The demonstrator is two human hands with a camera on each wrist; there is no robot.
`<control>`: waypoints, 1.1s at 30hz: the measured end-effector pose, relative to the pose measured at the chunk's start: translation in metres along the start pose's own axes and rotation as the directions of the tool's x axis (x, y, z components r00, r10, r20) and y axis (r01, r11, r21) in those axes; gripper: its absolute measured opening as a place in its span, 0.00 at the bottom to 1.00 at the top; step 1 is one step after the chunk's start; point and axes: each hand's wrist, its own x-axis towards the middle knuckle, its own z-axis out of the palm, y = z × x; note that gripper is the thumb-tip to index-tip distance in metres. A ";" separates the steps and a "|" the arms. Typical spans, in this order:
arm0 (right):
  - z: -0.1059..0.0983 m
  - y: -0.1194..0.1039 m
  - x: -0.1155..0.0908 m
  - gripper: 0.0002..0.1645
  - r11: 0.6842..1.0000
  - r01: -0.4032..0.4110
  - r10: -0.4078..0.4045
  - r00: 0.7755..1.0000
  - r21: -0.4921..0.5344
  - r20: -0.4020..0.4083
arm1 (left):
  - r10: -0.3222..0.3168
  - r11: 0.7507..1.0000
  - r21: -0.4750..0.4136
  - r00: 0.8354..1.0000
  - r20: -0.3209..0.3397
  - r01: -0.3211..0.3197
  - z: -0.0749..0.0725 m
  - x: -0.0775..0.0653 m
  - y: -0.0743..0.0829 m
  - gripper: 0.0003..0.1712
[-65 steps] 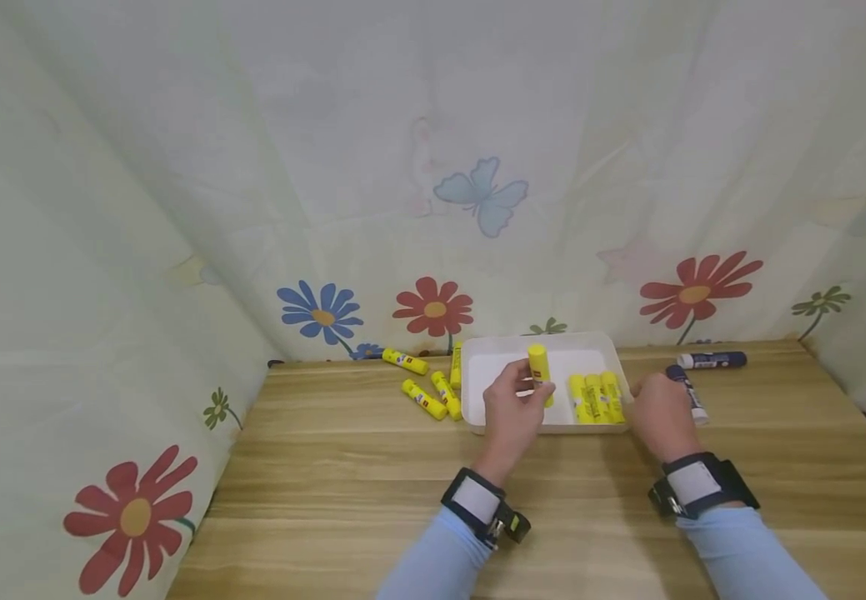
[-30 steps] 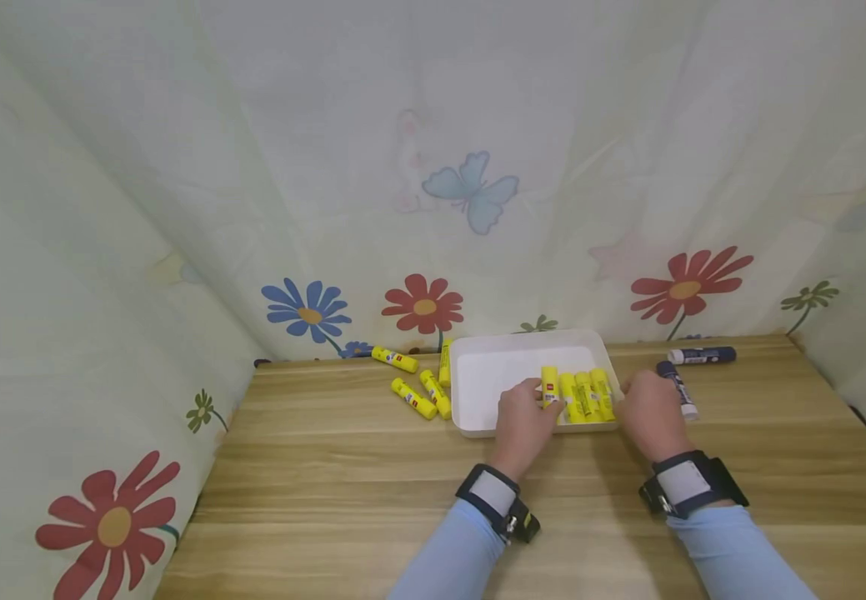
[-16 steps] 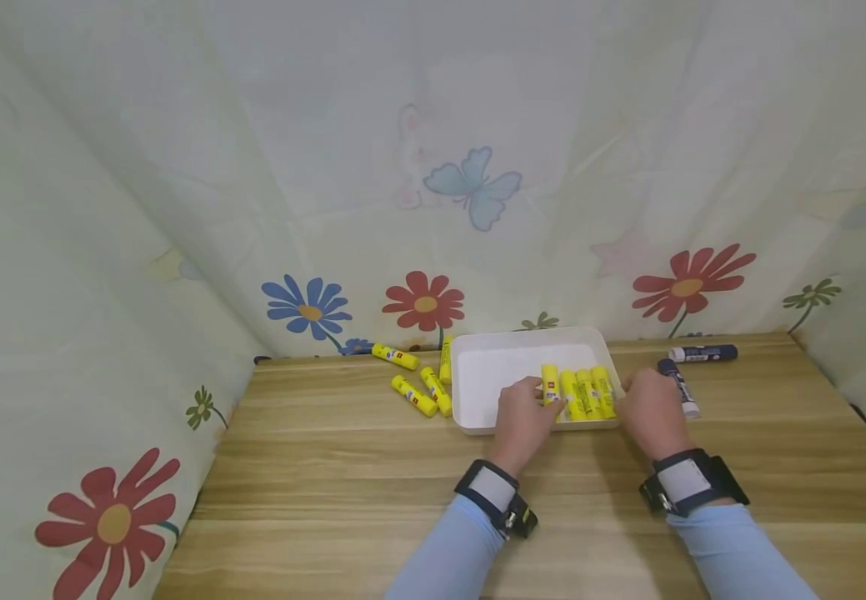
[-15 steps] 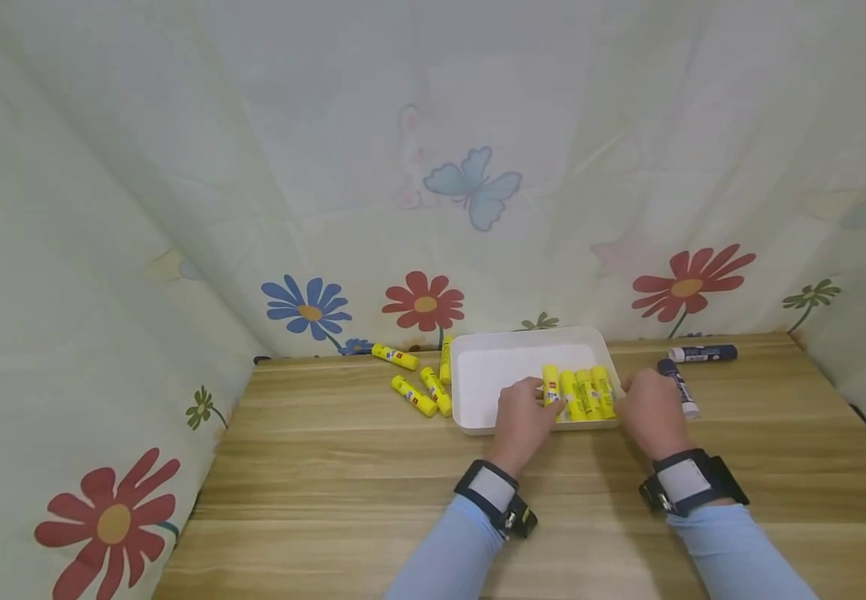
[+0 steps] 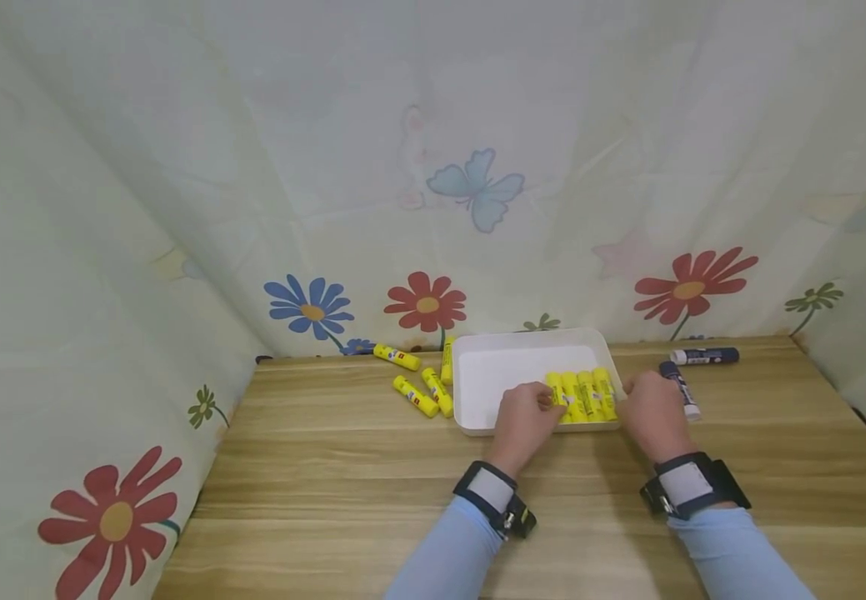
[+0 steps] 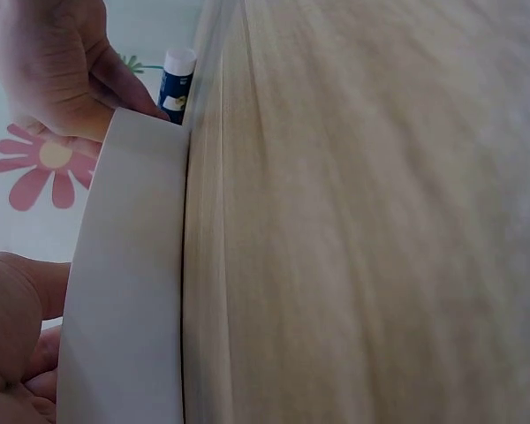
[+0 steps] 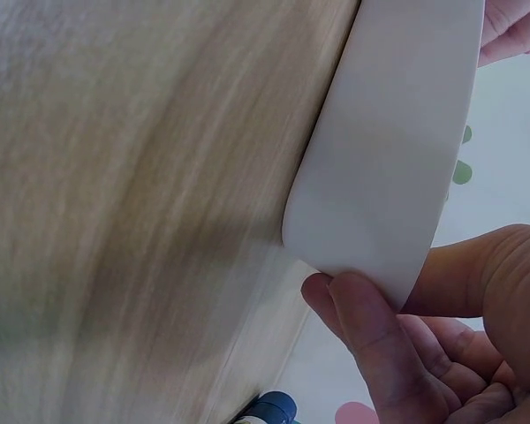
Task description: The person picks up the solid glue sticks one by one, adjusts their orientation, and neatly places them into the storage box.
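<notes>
A white plastic tray [image 5: 493, 367] stands on the wooden table. Inside it, yellow glue sticks [image 5: 588, 397] lie side by side along the right part. My left hand [image 5: 524, 423] reaches over the front rim and pinches the leftmost glue stick [image 5: 556, 383] of the row, its thumb over the lower end. My right hand [image 5: 654, 415] holds the tray's front right corner; in the right wrist view its thumb and fingers [image 7: 367, 314] grip the white wall [image 7: 384, 141] from both sides. The tray wall [image 6: 128, 265] hides the left fingertips in the left wrist view.
Several loose yellow glue sticks [image 5: 414, 397] lie left of the tray. Two dark blue glue sticks with white ends lie to the right, one [image 5: 706, 356] near the back edge, another [image 5: 680, 390] beside my right hand. A flowered curtain [image 5: 372, 208] hangs behind the table.
My left hand has lowered a yellow glue stick from above the tray into the row, and the stick now lies flat beside the others. The right hand has stayed at the tray corner.
</notes>
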 end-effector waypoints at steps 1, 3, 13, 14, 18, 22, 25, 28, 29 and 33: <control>0.000 0.000 0.000 0.15 1.000 0.001 -0.001 1.000 -0.001 0.000 | -0.001 1.000 0.000 1.000 0.002 0.001 0.000 0.000 0.000 0.17; 0.000 0.001 0.000 0.15 1.000 0.002 -0.002 1.000 0.001 0.001 | -0.001 1.000 0.002 1.000 0.005 0.001 0.000 0.000 0.000 0.17; 0.004 0.002 0.001 0.10 1.000 0.026 -0.026 0.999 -0.001 -0.019 | 0.009 0.998 -0.060 0.997 0.072 -0.005 -0.014 -0.005 0.000 0.17; 0.003 0.003 0.001 0.09 1.000 0.030 -0.030 0.999 0.000 -0.019 | 0.014 0.997 -0.071 0.997 0.079 -0.008 -0.018 -0.006 0.000 0.17; 0.002 0.004 0.001 0.08 0.999 0.042 -0.042 0.999 0.000 -0.015 | 0.041 0.995 -0.093 0.997 0.062 -0.035 -0.036 -0.013 -0.002 0.17; 0.003 0.004 0.000 0.09 0.998 0.068 -0.068 0.997 -0.013 -0.027 | 0.075 0.990 -0.121 0.997 -0.021 -0.077 -0.064 -0.023 -0.009 0.17; 0.003 0.005 0.001 0.09 0.997 0.078 -0.079 0.997 -0.015 -0.023 | 0.078 0.984 -0.155 0.993 -0.088 -0.092 -0.088 -0.031 -0.015 0.17; 0.003 0.008 0.003 0.10 0.996 0.088 -0.088 0.996 -0.028 -0.009 | 0.062 0.981 -0.173 0.988 -0.143 -0.086 -0.108 -0.040 -0.022 0.16; 0.003 0.009 0.003 0.11 0.995 0.089 -0.089 0.996 -0.032 -0.003 | 0.055 0.981 -0.173 0.986 -0.159 -0.083 -0.114 -0.042 -0.024 0.16; 0.000 0.012 0.005 0.18 0.992 0.106 -0.105 0.994 -0.062 0.026 | 0.020 0.987 -0.152 0.977 -0.211 -0.053 -0.131 -0.049 -0.034 0.16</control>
